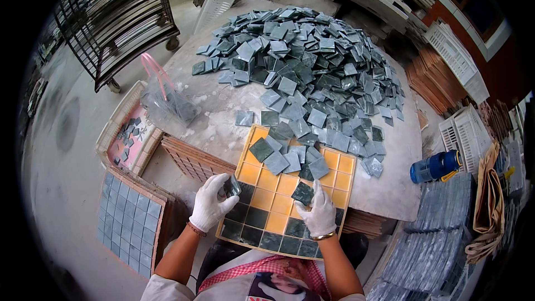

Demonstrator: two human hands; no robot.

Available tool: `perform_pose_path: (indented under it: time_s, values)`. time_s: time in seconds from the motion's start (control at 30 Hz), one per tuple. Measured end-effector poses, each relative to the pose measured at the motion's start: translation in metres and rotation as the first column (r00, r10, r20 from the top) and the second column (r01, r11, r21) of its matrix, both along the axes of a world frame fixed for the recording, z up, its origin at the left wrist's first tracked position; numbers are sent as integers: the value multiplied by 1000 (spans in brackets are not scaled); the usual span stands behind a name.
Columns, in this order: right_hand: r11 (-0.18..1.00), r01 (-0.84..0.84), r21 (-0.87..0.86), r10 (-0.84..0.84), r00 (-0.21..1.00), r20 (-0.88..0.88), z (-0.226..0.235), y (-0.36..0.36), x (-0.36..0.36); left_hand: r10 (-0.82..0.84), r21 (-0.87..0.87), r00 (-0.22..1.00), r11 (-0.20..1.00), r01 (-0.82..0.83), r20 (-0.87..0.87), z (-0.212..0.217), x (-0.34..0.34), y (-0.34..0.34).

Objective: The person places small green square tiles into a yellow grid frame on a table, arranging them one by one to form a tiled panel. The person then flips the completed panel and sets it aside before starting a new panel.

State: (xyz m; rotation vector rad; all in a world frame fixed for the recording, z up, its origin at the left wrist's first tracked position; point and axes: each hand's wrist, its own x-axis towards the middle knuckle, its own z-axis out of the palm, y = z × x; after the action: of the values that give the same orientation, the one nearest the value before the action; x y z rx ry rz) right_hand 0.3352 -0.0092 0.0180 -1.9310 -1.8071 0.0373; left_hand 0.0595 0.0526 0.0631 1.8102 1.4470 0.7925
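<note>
My left hand [209, 204], in a white glove, is closed on a small dark stone tile [232, 185] at the left edge of a yellow gridded tray [280, 202]. In its white glove, my right hand [320, 214] grips a dark green square tile [302, 193] over the tray's middle right. Dark tiles [271, 240] fill the tray's near row and several cells at its left and right. Loose grey-green tiles [276, 163] lie across its far side, spilling from a large tile heap [312, 61] on the table.
A pale crate [110, 128] with tile chips and a clear bag with pink handles [167, 97] are at left. Below stands a stack topped by a filled tile panel [129, 220]. A blue bottle [434, 167] sits right, above stacked tile sheets [440, 206]. A wheeled black rack [117, 19] stands far left.
</note>
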Motion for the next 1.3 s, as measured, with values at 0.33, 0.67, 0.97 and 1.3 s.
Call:
perform_pose_path:
  time_s: [0.33, 0.67, 0.97, 1.3]
  values:
    - [939, -312, -147, 296, 948, -117, 26, -32, -36, -178, 45, 984, 983, 178, -7, -2, 7, -22]
    - [864, -470, -181, 409, 865, -291, 29, -27, -25, -370, 242, 881, 863, 444, -295, -7, 33, -11]
    - [978, -185, -96, 133, 908, -397, 35, 25, -7, -504, 168, 771, 784, 597, -389, -18, 43, 12]
    - [925, -290, -247, 290, 956, -36, 41, 101, 0, -410, 302, 842, 802, 516, -351, -16, 44, 9]
